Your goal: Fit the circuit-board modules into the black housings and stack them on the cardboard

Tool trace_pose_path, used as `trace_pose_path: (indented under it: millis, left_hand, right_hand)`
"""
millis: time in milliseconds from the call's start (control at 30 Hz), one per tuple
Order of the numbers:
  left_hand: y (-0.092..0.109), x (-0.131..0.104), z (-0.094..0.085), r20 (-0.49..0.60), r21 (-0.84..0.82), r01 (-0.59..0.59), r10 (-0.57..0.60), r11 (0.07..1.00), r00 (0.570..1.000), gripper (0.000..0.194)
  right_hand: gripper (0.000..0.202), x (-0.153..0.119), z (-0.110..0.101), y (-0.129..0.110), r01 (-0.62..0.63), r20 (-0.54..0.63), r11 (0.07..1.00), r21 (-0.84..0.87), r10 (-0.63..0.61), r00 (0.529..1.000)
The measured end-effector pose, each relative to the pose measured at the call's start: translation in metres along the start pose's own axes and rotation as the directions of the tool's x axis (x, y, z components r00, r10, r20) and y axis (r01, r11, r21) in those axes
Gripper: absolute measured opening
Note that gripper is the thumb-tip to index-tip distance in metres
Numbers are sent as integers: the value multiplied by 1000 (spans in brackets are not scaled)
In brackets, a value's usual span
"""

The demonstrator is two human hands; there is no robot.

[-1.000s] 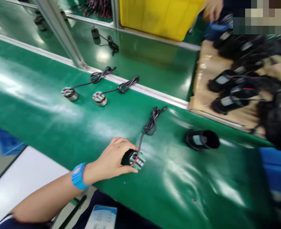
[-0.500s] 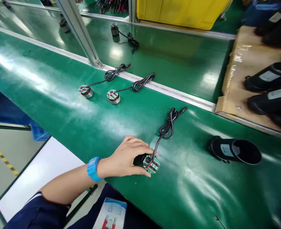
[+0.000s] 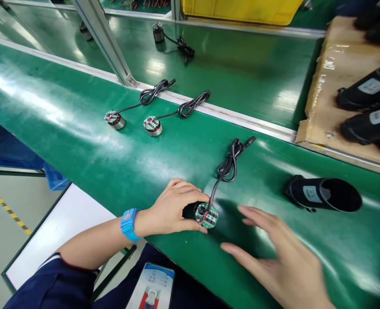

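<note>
Gripping a round circuit-board unit [image 3: 208, 216], the left hand [image 3: 173, 208] is curling its thumb and fingers about the unit's sides, board face showing. Unit is sitting near the front edge of the green bench [image 3: 96, 150]; whether its base is touching the surface, cannot tell. Its black cable [image 3: 232, 161] is running away from the board and lying in a tied bundle behind. Right hand [image 3: 283, 255] is hovering to the unit's right, thumb and fingers spread wide, holding nothing, not touching the unit. Blue wristband [image 3: 130, 224] is circling the left wrist. Farther right, a black housing [image 3: 325, 194] is lying on its side, open end pointing right. Behind and left, 2 wired units [image 3: 153, 126] are standing near each other, their bundled cables resting by the white rail [image 3: 228, 119].
</note>
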State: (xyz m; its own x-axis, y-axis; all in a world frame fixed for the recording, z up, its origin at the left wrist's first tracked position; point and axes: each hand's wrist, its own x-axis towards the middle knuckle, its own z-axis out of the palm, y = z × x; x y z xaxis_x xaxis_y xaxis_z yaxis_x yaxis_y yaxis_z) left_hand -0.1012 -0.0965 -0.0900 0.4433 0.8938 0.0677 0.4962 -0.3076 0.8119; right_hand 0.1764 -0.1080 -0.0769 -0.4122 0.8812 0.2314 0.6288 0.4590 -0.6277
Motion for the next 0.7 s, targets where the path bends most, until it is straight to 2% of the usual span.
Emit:
trace_pose_path:
  millis: [33, 100, 200, 367, 433, 567, 633, 700]
  left_hand:
    - [0, 0, 0, 1, 1, -6, 6, 1000, 1000, 50]
    - [0, 0, 0, 3, 5, -14, 14, 1000, 1000, 51]
    - [-2, 0, 3, 1, 5, -40, 40, 999, 999, 53]
    - [-7, -1, 5, -35, 21, -153, 154, 988, 987, 54]
    - [-8, 0, 3, -14, 19, -170, 170, 985, 985, 53]
    - [-1, 0, 1, 50, -25, -163, 164, 986, 985, 55]
    - [4, 0, 7, 61, -35, -125, 127, 992, 990, 61]
    - [8, 1, 17, 54, -45, -110, 112, 993, 992, 65]
  right_hand:
    - [60, 4, 12, -4, 37, 19, 999, 25, -38, 999]
    - [51, 12, 29, -11, 78, 46, 994, 79, -82, 996]
    - [33, 17, 37, -14, 62, 59, 985, 159, -72, 996]
    - [32, 16, 37, -12, -14, 76, 974, 226, -3, 997]
    - [34, 16, 37, -10, -54, 107, 964, 260, 26, 994]
    - [47, 16, 30, -8, -107, 194, 924, 368, 36, 980]
    - [61, 13, 23, -9, -104, 235, 909, 404, 7, 972]
    - [64, 7, 16, -11, -116, 244, 892, 437, 7, 970]
